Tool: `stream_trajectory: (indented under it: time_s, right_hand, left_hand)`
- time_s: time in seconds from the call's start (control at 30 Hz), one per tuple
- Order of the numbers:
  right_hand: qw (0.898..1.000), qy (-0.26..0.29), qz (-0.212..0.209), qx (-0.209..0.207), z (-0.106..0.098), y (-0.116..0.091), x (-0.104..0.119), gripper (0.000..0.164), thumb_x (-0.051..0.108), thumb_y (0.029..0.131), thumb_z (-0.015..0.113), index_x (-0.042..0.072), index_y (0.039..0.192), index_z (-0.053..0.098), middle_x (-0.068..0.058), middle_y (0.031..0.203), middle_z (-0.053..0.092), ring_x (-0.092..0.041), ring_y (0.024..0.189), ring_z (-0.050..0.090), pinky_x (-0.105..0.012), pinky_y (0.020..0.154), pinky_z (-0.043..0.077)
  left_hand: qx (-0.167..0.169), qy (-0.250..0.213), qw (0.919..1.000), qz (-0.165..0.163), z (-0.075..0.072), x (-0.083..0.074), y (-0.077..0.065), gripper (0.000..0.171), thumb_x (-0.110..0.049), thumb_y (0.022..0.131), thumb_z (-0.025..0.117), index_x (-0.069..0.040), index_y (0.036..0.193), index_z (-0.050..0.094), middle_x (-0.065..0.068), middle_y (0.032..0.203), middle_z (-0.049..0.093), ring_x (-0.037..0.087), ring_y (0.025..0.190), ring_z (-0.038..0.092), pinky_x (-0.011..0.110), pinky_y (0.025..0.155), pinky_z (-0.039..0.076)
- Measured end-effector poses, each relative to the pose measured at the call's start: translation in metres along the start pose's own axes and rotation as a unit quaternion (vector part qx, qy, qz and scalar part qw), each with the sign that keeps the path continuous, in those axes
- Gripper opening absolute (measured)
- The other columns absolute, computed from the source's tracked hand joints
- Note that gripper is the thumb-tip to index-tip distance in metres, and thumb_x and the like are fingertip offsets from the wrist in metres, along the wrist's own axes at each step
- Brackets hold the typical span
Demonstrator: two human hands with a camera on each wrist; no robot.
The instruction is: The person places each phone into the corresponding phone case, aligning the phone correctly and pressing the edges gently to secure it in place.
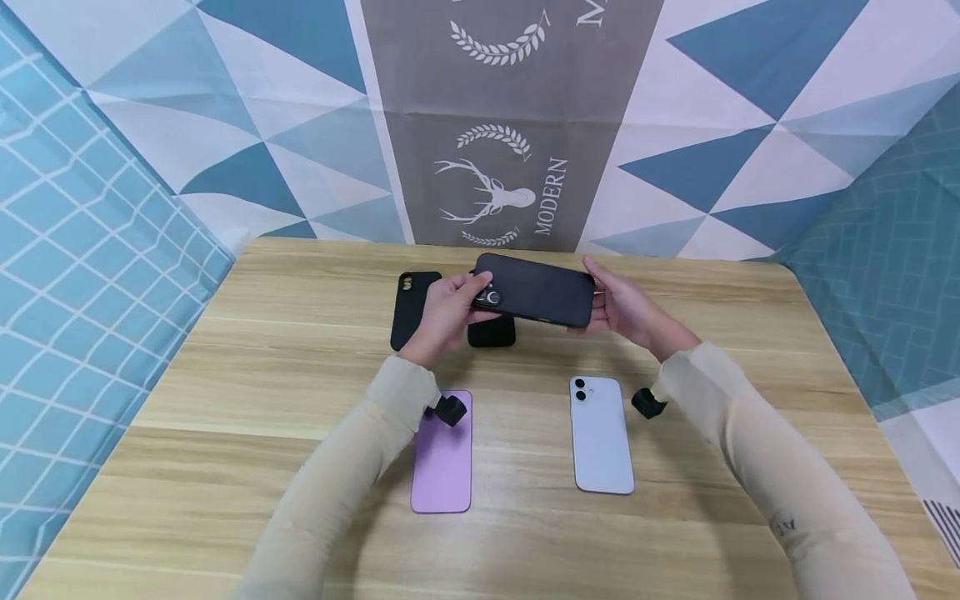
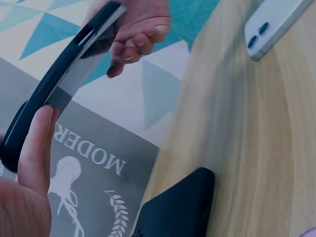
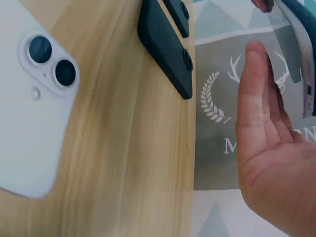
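Observation:
A phone in a black case [image 1: 536, 287] is held above the back of the table by my left hand [image 1: 448, 310], which pinches its left end near the camera lenses. In the left wrist view, the glossy screen side of the cased phone [image 2: 81, 54] faces toward the table. My right hand [image 1: 626, 308] is beside the other end of the phone. The right wrist view shows that hand [image 3: 269, 133] with straight fingers and a gap between it and the phone [image 3: 308, 64]. A black phone case [image 1: 491, 332] lies partly hidden below the held phone.
Another black phone case [image 1: 415, 302] lies by my left hand, partly covered by it. A purple phone [image 1: 442, 458] lies under my left wrist, and a white phone [image 1: 602, 437] lies left of my right forearm. Patterned cloth [image 1: 480, 100] hangs behind the wooden table [image 1: 247, 350].

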State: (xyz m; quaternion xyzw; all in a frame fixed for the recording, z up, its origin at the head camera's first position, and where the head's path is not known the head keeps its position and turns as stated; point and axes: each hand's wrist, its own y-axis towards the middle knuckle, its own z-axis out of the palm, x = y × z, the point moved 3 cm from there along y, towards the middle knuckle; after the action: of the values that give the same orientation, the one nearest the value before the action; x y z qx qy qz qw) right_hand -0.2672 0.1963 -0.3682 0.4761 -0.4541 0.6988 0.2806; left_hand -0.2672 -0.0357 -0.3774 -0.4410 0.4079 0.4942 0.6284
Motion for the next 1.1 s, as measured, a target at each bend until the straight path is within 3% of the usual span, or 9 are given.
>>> stream_trajectory:
  time_s: [0.1, 0.23, 0.33, 0.5, 0.87, 1.1]
  right_hand:
    - [1.0, 0.008, -0.013, 0.007, 0.004, -0.003, -0.004, 0.058, 0.058, 0.087, 0.032, 0.004, 0.095, 0.052, -0.006, 0.073, 0.067, -0.019, 0.063, 0.065, -0.032, 0.064, 0.056]
    - [0.998, -0.038, -0.043, -0.014, 0.014, -0.007, -0.009, 0.061, 0.058, 0.087, 0.032, 0.002, 0.079, 0.054, -0.005, 0.064, 0.063, -0.017, 0.053, 0.06, -0.029, 0.053, 0.053]
    - [0.994, -0.066, -0.079, -0.036, 0.022, -0.008, -0.01, 0.057, 0.056, 0.088, 0.036, 0.003, 0.072, 0.051, -0.003, 0.06, 0.058, -0.016, 0.049, 0.054, -0.027, 0.048, 0.049]
    - [0.986, -0.064, -0.128, -0.084, 0.03, -0.007, -0.01, 0.052, 0.052, 0.087, 0.042, 0.004, 0.066, 0.047, -0.002, 0.055, 0.052, -0.014, 0.045, 0.046, -0.025, 0.041, 0.043]
    - [0.966, 0.011, -0.197, -0.165, 0.042, -0.004, -0.015, 0.053, 0.042, 0.091, 0.042, 0.009, 0.05, 0.039, 0.003, 0.04, 0.04, -0.009, 0.032, 0.032, -0.021, 0.03, 0.024]
    - [0.961, 0.034, -0.218, -0.166, 0.047, 0.0, -0.021, 0.054, 0.036, 0.093, 0.04, 0.01, 0.046, 0.035, 0.004, 0.037, 0.036, -0.009, 0.029, 0.028, -0.022, 0.029, 0.018]
  left_hand:
    - [-0.029, -0.024, 0.9991, 0.017, -0.002, -0.004, -0.003, 0.021, -0.02, 0.086, 0.058, 0.001, 0.083, 0.056, 0.006, 0.076, 0.058, 0.013, 0.064, 0.065, 0.028, 0.061, 0.056]
    - [-0.061, -0.037, 0.9962, 0.049, -0.003, -0.007, -0.005, 0.024, -0.023, 0.085, 0.059, 0.002, 0.084, 0.057, 0.006, 0.075, 0.059, 0.014, 0.063, 0.065, 0.028, 0.06, 0.056]
    - [-0.069, -0.045, 0.9941, 0.071, -0.005, -0.005, -0.004, 0.027, -0.026, 0.083, 0.061, 0.002, 0.085, 0.058, 0.006, 0.076, 0.059, 0.015, 0.064, 0.065, 0.029, 0.06, 0.056]
    - [-0.067, -0.062, 0.9918, 0.09, -0.006, 0.001, -0.001, 0.031, -0.029, 0.082, 0.062, 0.002, 0.084, 0.058, 0.006, 0.075, 0.058, 0.012, 0.063, 0.063, 0.029, 0.06, 0.056]
    - [-0.087, -0.084, 0.9905, 0.066, -0.002, -0.002, -0.012, 0.02, -0.021, 0.086, 0.058, -0.002, 0.08, 0.055, 0.004, 0.071, 0.06, 0.011, 0.062, 0.065, 0.028, 0.06, 0.056]
    - [-0.092, -0.082, 0.9898, 0.073, -0.006, 0.002, -0.013, 0.02, -0.019, 0.085, 0.059, -0.003, 0.074, 0.055, 0.003, 0.067, 0.061, 0.011, 0.061, 0.064, 0.027, 0.058, 0.056]
